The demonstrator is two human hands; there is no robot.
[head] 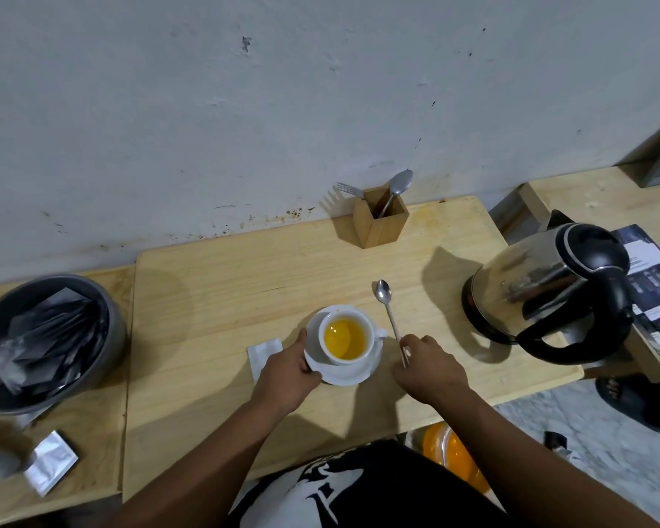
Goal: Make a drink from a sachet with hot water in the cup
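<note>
Seemingly near done, the cup [345,339] of orange drink sits on its saucer [362,371] toward the desk's [222,299] near edge, left hand [288,375] gripping the saucer rim, right hand [427,369] pinching the spoon [388,314], kettle [549,295] at the right edge, stained wall [244,108] behind.

No lettering is legible; the print on the leaflet [652,283] is blurred.

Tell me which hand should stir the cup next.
Right. The right hand already holds the long metal teaspoon beside the white ceramic cup of yellow drink, while the left hand steadies the white saucer.
</note>
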